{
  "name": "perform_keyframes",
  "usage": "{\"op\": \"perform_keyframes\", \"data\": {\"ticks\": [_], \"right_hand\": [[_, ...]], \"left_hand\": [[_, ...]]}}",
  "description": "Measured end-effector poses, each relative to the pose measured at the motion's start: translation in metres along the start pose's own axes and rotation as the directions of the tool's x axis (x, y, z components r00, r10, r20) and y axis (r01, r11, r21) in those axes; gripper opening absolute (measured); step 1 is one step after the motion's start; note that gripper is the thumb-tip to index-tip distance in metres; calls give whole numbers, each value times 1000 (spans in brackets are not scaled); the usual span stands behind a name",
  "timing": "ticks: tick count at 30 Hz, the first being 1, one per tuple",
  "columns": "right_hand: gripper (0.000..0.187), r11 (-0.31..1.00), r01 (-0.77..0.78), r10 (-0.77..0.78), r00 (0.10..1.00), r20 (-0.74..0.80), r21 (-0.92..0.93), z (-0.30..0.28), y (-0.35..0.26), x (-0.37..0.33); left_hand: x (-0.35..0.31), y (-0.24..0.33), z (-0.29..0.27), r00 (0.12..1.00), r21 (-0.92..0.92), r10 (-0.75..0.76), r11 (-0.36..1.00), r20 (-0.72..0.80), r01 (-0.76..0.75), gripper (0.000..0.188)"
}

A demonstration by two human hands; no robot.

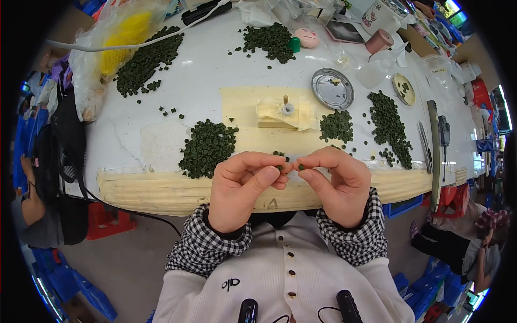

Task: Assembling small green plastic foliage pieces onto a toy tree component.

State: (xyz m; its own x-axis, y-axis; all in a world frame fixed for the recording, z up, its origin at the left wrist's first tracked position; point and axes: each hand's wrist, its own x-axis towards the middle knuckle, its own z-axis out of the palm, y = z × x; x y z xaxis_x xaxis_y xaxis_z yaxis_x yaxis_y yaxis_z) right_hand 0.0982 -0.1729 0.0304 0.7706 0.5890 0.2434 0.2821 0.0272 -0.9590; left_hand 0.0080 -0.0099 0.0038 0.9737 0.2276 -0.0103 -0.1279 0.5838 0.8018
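Observation:
My left hand [235, 188] pinches a small dark green round part [279, 167] between thumb and forefinger. Close beside it, my right hand [344, 185] holds another small green part [301, 167] in a pinch. The fingertips of both hands almost meet above the table's front edge. To the left of my left hand lies a heap of small dark green round parts [209, 148]. A smaller pile of flatter green pieces [336, 126] sits beyond my right hand. Between the piles stands a taped block [283, 114] with a short upright peg.
More green heaps lie at the far left [151, 59], far middle [269, 42] and right [389, 126]. A round metal tin lid [332, 89] rests behind the flat pieces. Tweezers [425, 145] and a dark-handled tool [444, 132] are at the right. A white cable [97, 48] crosses the far left.

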Motion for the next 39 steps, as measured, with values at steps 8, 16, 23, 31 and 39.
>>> {"op": "perform_keyframes", "data": {"ticks": [8,16,23,31,39], "right_hand": [[13,999,50,-50,999,21,-2,3,6,5],[11,990,-73,71,997,23,119,5,9,3],[12,995,-38,35,999,34,95,4,9,4],[19,993,115,-116,992,54,23,0,9,7],[23,992,122,-122,988,89,12,1,8,7]], "left_hand": [[0,1,2,1000,16,1,1000,-22,-1,18],[-2,0,1,998,35,46,998,35,-47,18],[-1,2,3,999,56,36,998,-8,-36,16],[-1,0,1,999,64,40,997,-4,-39,15],[-1,-2,-1,999,48,35,998,30,-36,15]]}}
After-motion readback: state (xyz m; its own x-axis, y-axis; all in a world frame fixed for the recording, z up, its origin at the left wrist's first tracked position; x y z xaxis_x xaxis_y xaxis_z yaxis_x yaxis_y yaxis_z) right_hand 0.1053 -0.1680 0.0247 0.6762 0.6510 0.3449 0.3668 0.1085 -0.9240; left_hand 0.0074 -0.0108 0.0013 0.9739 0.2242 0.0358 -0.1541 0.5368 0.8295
